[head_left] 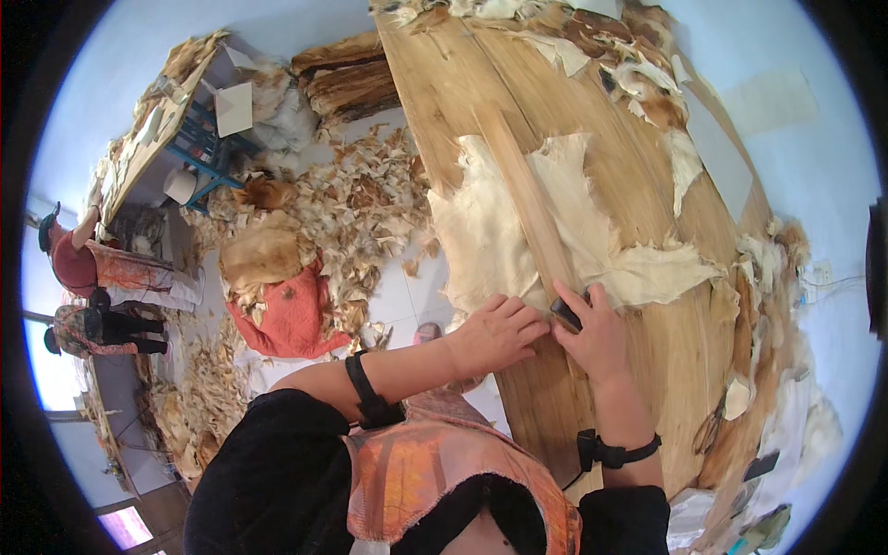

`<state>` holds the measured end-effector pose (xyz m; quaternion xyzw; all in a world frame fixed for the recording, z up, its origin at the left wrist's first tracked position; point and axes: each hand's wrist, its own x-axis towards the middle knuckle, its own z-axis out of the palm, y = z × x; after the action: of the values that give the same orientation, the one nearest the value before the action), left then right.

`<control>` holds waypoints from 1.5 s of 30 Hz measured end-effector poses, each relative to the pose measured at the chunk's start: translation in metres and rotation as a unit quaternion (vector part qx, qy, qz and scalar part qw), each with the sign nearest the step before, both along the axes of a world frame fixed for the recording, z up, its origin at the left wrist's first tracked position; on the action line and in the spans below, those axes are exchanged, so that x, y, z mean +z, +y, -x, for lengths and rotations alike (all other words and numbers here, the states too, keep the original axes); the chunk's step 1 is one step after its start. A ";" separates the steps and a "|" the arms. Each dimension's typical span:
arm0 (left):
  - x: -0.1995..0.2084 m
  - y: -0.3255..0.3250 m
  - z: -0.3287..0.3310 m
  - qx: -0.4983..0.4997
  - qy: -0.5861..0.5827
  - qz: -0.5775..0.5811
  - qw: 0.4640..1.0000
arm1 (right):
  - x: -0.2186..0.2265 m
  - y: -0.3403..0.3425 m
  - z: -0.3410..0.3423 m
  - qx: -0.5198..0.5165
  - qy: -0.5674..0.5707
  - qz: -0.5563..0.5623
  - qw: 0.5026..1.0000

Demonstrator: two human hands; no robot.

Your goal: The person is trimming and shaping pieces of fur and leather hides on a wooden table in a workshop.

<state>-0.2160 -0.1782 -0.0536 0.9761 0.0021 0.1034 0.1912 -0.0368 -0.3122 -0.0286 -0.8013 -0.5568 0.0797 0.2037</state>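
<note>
A pale cream hide [486, 227] lies spread on the wooden worktable [647, 370], with a long straight wooden strip [525, 194] across its middle. My right hand [599, 338] is closed round a small black tool [566, 314] at the strip's near end. Its working end is hidden, so I cannot tell its exact kind. Just left of it, my left hand [498, 335] rests at the hide's near edge, fingers bent and close together. Whatever lies under those fingertips is hidden. The two hands nearly touch.
Fur and hide scraps [647, 88] line the table's far and right sides. On the floor at left lie heaped scraps [370, 194], a red cloth [296, 314] and a brown fur piece [264, 248]. Two people [79, 259] stand beyond, near a blue chair [208, 148].
</note>
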 end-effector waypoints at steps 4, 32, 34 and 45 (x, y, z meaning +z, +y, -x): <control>0.002 0.000 0.000 0.006 0.000 0.022 1.000 | 0.008 0.006 -0.017 0.028 0.053 -0.046 0.997; -0.008 0.009 -0.021 0.088 -0.065 0.156 0.982 | -0.014 0.027 -0.011 0.110 0.147 -0.093 0.979; -0.010 0.011 -0.020 0.094 -0.078 0.195 0.973 | -0.013 0.023 -0.011 0.121 0.148 -0.086 0.978; -0.012 0.030 -0.011 0.025 -0.083 0.364 0.927 | -0.009 0.047 -0.007 0.099 0.166 -0.093 0.977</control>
<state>-0.2051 -0.1480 -0.0659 0.8271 0.0486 0.1809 0.5299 -0.0295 -0.2655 -0.0378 -0.6956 -0.5965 0.1795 0.3580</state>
